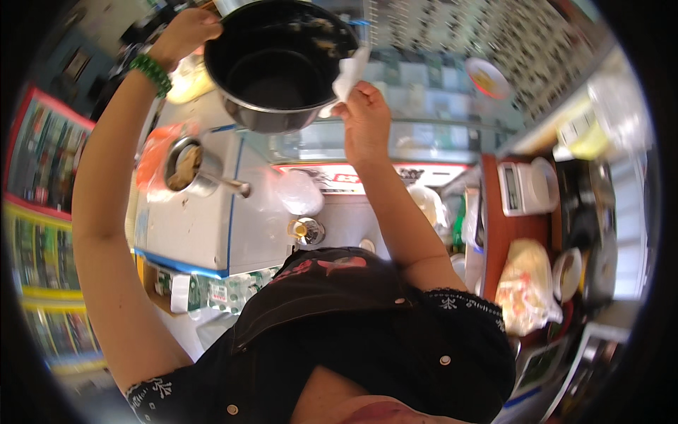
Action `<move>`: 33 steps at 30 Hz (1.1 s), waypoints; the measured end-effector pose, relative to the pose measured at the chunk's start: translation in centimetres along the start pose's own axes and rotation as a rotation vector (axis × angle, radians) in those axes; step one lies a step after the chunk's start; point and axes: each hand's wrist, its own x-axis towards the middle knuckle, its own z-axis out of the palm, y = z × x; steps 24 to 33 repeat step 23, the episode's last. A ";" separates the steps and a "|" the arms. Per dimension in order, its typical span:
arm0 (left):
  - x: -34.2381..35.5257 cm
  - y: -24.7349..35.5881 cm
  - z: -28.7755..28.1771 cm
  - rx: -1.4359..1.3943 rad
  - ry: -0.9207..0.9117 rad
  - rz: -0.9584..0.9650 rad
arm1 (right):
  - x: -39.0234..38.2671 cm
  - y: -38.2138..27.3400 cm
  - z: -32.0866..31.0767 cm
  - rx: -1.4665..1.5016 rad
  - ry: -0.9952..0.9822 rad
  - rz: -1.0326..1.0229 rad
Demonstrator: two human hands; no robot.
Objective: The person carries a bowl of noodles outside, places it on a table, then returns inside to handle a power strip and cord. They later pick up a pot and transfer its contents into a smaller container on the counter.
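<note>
A deep black-lined pot [272, 78] with a metal rim is raised at the top of the view, tilted so that its inside faces me. My left hand [187, 34], a green bead bracelet on its wrist, grips the pot's left rim with closed fingers. Light brown residue clings to the upper right inner wall. At the right rim, my right hand [367, 116] pinches a crumpled white tissue [347, 76]. The tissue overlaps the rim; whether those fingers also touch the pot, I cannot tell.
On a white chest [187, 226] with blue edging stands a small steel saucepan [208, 180] beside an orange-pink bag [157, 159]. Beyond is a glass counter [431, 138] with a bowl [487, 78] on it. A scale [514, 189] and a full plastic bag [522, 293] are at right.
</note>
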 end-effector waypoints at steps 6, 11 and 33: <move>2.9 8.8 7.1 -0.094 -0.084 0.124 | -1.0 -5.2 -7.3 -0.055 0.316 -0.061; 4.6 15.0 10.4 -0.091 -0.099 0.350 | -0.5 -9.6 -11.6 0.003 0.470 -0.254; 1.2 24.8 12.4 -0.080 -0.219 0.699 | -5.9 -23.9 -18.5 -0.226 0.222 -0.317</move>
